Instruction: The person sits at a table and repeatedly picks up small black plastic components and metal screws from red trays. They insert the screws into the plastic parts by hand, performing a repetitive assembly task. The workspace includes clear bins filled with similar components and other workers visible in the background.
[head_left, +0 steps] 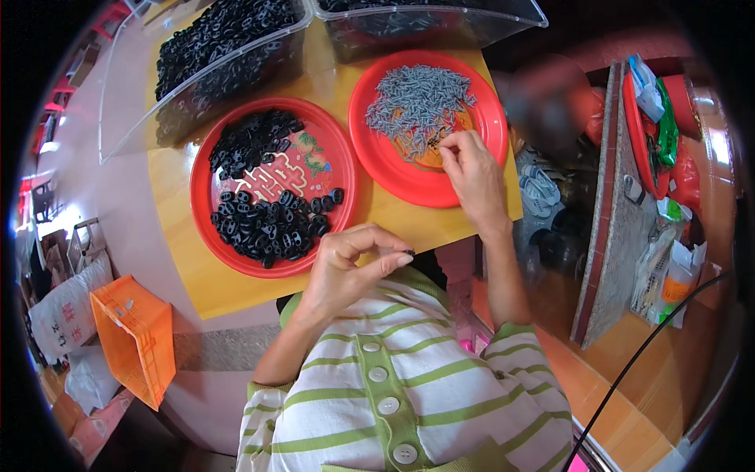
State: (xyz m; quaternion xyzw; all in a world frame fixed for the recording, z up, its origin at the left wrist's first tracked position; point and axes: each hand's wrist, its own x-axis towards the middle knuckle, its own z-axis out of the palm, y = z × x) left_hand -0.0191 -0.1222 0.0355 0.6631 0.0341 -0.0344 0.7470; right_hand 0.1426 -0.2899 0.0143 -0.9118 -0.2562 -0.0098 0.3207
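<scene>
My left hand (351,266) is closed in a pinch in front of my body, near the table's front edge. A small black plastic part (409,252) shows at its fingertips. Over the right-hand red tray (377,169), my right hand (472,169) has thumb and forefinger pressed together at the near edge of a heap of small grey screws (421,102); whatever they pinch is too small to make out. The left-hand red tray (197,189), with a printed pattern, bears two piles of small black plastic parts (271,228), one far and one near.
Two clear plastic bins (130,118) (503,20) with black parts stand at the back of the yellow tabletop (189,271). An orange crate (134,338) is at the lower left. To the right, a shelf panel (602,212) stands beside bags, and a black cable (645,346) curves down.
</scene>
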